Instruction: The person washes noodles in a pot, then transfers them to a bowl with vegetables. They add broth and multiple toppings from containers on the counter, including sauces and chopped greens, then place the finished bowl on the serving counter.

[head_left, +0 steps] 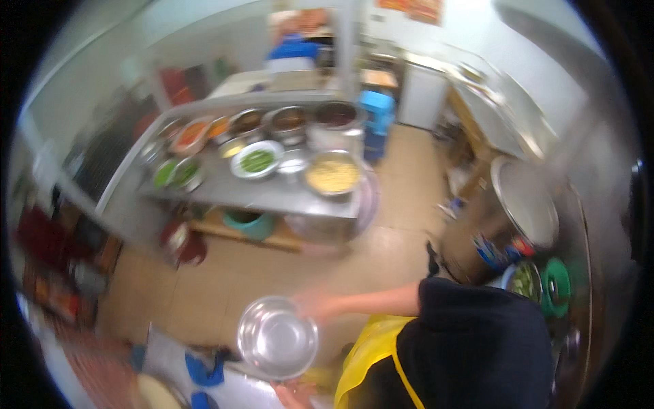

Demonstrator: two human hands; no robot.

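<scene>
Shiny smooth metal bowl (278, 339), matt black cloth sleeve (470, 327), greyish metal tabletop (235, 189)

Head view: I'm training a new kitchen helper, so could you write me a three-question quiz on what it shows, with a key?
1. Multiple choice: what is in the white bowl on the metal table?
a) whole lemons
b) green food
c) white rice

2. True or false: the apron is blue.

3. Open question: where is the shiny metal bowl, relative to the person's hands?

Key:
1. b
2. False; the apron is yellow.
3. Between the right hand, which is blurred, and the left hand, near the lower edge.
</scene>
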